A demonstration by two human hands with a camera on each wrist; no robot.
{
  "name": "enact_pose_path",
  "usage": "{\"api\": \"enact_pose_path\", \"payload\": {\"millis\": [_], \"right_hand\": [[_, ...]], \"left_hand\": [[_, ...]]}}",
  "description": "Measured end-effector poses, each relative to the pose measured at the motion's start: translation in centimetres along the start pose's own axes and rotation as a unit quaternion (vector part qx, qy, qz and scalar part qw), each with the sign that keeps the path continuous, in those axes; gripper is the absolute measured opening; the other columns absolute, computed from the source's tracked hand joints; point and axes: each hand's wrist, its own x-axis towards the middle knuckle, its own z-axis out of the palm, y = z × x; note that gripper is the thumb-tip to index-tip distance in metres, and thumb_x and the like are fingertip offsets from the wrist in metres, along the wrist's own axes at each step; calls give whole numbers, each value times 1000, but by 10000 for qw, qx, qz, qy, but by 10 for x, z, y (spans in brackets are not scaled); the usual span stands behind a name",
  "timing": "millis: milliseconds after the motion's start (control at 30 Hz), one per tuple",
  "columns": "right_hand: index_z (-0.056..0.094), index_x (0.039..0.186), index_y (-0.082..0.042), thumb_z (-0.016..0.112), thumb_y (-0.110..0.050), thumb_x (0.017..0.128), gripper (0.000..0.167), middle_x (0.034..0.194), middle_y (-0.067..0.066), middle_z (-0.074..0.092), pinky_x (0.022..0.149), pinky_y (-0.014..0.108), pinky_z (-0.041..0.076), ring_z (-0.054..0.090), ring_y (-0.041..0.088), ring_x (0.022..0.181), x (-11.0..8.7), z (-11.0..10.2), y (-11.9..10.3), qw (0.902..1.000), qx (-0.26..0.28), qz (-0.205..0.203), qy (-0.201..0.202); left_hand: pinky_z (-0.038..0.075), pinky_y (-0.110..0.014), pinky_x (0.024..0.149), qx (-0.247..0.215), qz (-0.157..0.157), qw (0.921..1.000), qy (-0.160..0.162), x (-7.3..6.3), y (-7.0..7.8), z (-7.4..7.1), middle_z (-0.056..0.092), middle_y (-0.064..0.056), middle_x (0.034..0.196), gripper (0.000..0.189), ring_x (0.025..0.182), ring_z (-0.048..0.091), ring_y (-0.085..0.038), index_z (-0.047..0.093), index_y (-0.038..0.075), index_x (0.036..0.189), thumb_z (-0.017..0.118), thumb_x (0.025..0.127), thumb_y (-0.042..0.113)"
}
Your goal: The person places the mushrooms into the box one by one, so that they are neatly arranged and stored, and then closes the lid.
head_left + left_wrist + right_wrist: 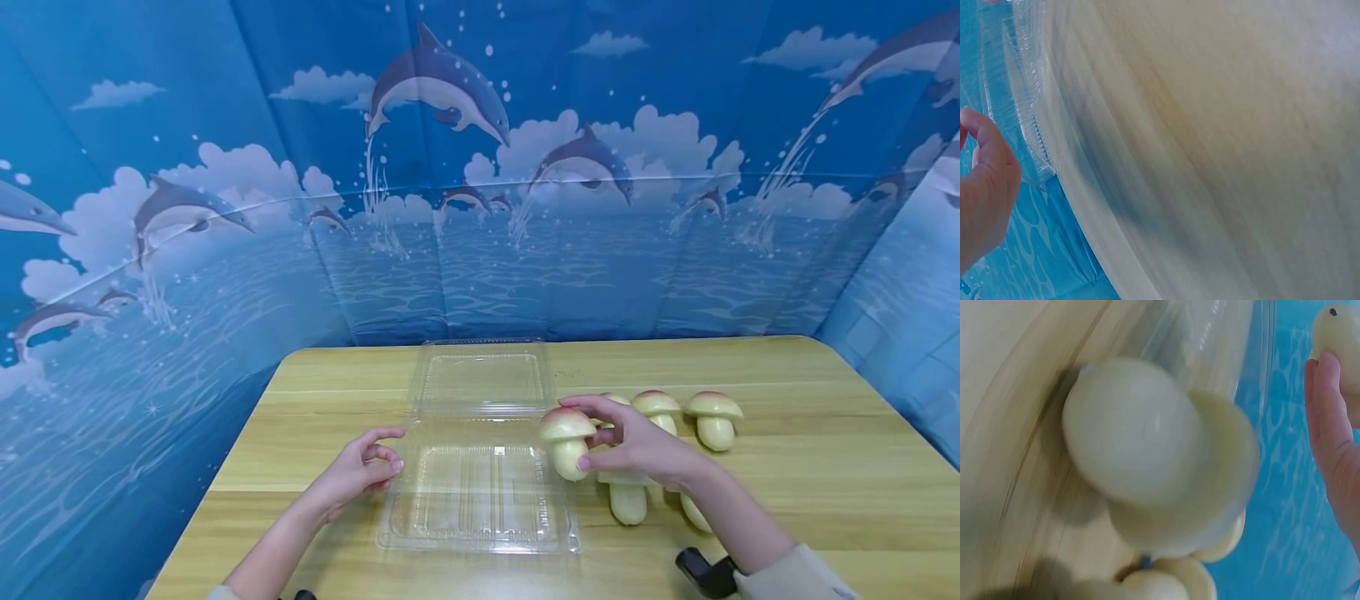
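Observation:
A toy mushroom (567, 443) with a reddish cap and pale stem is held upright in my right hand (630, 442), over the right edge of a clear plastic clamshell box (480, 542). The right wrist view shows the fingers (1330, 403) against that pale mushroom (1340, 337). Beside the left edge of the box is my left hand (360, 471), its fingers loosely bent with nothing seen between them. Whether its fingertips touch the rim cannot be told. The box lies open, its lid (483, 375) folded back toward the far edge.
More toy mushrooms lie to the right, partly behind my right hand and forearm; one mushroom (714, 421) stands farthest right and another mushroom (628, 500) sits nearer to me. The wooden table (810, 500) ends at a blue dolphin-print curtain (480, 267).

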Motion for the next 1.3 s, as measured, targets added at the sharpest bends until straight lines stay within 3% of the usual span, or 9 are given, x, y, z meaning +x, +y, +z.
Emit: {"api": "enact_pose_path", "payload": {"millis": [333,800,1300], "right_hand": [[39,141,-19,73,-8,79,72,142,11,32,79,40,51,57,31,99,27,26,3,9998,-175,77,-56],[42,139,-9,74,-2,75,71,127,19,39,69,32,52,61,23,83,74,69,12,9997,58,24,-240],[43,136,-2,73,5,71,72,117,14,45,64,31,52,59,20,74,101,99,22,9994,-326,101,-68]], "left_hand": [[47,-22,63,14,-48,10000,27,0,0,0,53,-6,90,56,70,51,-12,34,-1,138,61,89,6],[47,-23,63,7,-18,10000,7,3,1,0,53,-7,90,56,70,52,-13,35,-1,138,61,89,6],[47,-23,63,10,45,10000,-39,2,-1,0,53,-6,90,57,70,53,-14,34,-2,138,62,89,6]]}}
